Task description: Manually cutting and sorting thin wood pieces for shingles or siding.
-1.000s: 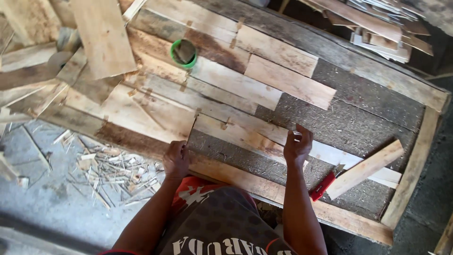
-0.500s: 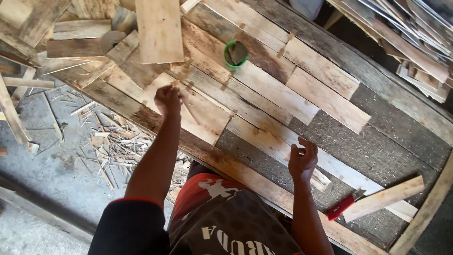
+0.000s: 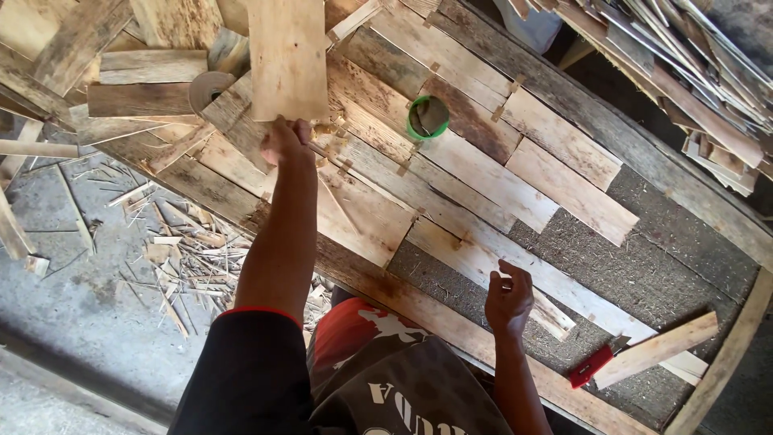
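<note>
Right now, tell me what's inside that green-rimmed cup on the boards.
The green-rimmed cup stands open on the laid planks. Only a shadowed greyish interior shows; whether it holds anything small cannot be made out. Neither the left hand nor the right hand touches it.

A green-rimmed cup (image 3: 427, 118) sits on the planks, a red-handled tool (image 3: 592, 366) near the frame, wood scraps (image 3: 181, 258) litter the floor.

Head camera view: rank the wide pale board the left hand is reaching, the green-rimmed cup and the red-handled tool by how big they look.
1. Wide pale board at the left hand, plainly largest.
2. and 3. Green-rimmed cup and red-handled tool: they look too alike in size to rank.
</note>
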